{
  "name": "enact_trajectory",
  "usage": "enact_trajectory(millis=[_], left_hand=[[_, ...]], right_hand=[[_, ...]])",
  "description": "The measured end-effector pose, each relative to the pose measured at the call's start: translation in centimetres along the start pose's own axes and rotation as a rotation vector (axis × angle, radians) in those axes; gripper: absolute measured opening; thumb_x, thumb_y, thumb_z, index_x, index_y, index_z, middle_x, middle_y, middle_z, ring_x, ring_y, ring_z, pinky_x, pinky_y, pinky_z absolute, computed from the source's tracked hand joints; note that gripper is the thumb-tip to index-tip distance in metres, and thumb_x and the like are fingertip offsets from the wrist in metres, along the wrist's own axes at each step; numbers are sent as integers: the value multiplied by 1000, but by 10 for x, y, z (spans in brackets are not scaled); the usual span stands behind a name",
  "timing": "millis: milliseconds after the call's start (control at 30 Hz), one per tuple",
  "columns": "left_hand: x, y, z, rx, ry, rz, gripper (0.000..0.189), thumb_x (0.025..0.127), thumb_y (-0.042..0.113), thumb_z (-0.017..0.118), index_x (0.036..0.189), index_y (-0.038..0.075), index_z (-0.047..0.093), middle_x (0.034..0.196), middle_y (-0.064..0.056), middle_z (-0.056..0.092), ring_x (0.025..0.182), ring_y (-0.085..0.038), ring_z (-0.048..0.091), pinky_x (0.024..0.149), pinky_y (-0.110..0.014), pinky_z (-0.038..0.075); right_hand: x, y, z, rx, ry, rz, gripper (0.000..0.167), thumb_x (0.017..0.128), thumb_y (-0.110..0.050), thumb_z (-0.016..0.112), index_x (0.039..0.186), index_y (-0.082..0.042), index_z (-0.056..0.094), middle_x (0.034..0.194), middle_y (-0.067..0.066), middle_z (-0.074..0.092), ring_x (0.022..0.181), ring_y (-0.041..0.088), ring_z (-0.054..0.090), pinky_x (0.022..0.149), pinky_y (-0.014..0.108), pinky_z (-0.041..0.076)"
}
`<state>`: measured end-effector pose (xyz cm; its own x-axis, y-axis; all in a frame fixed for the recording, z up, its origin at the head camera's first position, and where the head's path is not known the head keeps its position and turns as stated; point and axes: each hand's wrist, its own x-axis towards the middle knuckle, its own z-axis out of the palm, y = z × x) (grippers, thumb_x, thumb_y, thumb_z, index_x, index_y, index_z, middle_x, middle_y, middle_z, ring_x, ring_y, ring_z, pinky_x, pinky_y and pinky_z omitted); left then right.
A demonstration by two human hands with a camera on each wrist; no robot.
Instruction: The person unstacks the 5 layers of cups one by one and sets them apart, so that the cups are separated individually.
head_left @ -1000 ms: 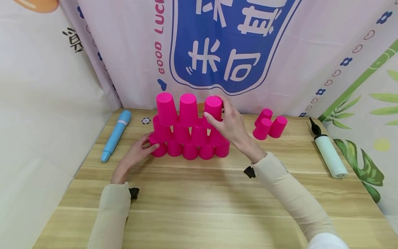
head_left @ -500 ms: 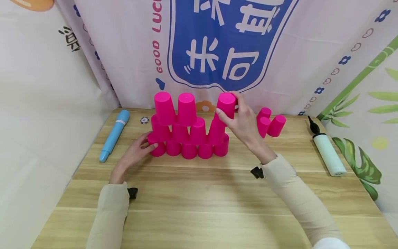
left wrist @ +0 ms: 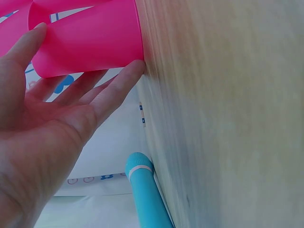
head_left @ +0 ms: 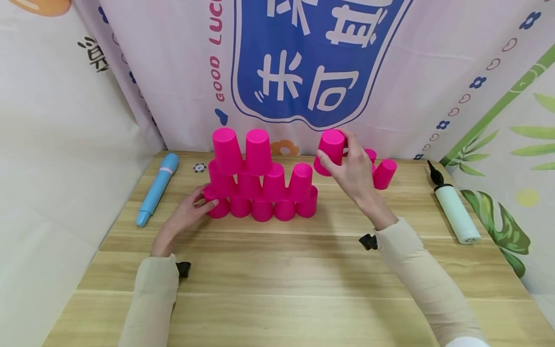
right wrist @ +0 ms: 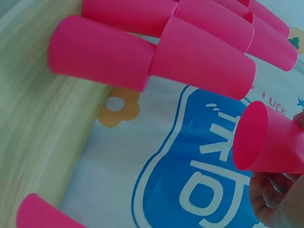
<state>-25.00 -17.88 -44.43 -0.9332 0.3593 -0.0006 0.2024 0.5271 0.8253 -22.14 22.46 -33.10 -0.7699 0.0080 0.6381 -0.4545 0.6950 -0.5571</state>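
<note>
Pink plastic cups (head_left: 262, 209) stand upside down in three stacked rows at the back of the table. The top row has two cups (head_left: 258, 152), both at its left side. My left hand (head_left: 191, 212) is at the bottom row's left end cup (left wrist: 95, 40), thumb on one side and fingers along the other. To the right of the stack, my right hand (head_left: 353, 168) holds another pink cup (head_left: 330, 152) upside down in the air. Its open mouth shows in the right wrist view, apart from the stacked cups (right wrist: 204, 57).
Loose pink cups (head_left: 385, 174) stand behind the right hand, partly hidden by it. A blue tube-shaped thing (head_left: 158, 189) lies at the left, near a small round chip (head_left: 200, 167). A pale green hand pump (head_left: 457, 213) lies at the right. A printed curtain (head_left: 173, 72) hangs behind.
My right hand has lifted a cup off the right of the top row and carried it rightward, away from the stack. My left hand stays at the bottom left cup.
</note>
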Motion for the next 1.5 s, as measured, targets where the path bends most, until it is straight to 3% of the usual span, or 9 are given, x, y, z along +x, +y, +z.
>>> enact_trajectory(millis=[333,567,1067,1400,1500], left_hand=[[0,0,0,-14,0,-1,68,97,34,58,152,10,27,146,-20,39,133,-42,38,102,-56,40],[0,2,-1,-7,-9,-4,68,97,33,58,152,10,25,146,-22,39,132,-44,38,101,-56,42],[1,3,-2,0,-13,-27,71,96,38,58,153,12,25,148,-21,36,133,-46,35,99,-57,42],[2,0,-1,5,-12,-25,70,96,39,58,152,13,26,148,-20,37,133,-45,36,100,-57,42],[-2,12,-3,-7,-19,-28,68,97,32,57,152,8,25,147,-23,36,133,-47,35,101,-58,41]], right_hand=[[-13,25,-6,-43,41,103,62,84,-34,72,132,-4,47,106,15,61,87,28,58,68,42,51],[-21,41,-9,-82,57,139,59,83,-35,72,129,-5,49,103,17,60,89,31,58,71,44,49],[-38,71,-5,-97,5,191,59,83,-32,73,131,-10,47,115,14,58,94,32,60,74,49,53],[-52,98,-10,-150,-17,222,58,85,-29,72,131,-4,47,115,19,59,95,36,60,75,53,51],[-57,105,-12,-150,-22,237,58,84,-30,73,130,-6,47,114,19,60,95,35,60,75,53,52]])
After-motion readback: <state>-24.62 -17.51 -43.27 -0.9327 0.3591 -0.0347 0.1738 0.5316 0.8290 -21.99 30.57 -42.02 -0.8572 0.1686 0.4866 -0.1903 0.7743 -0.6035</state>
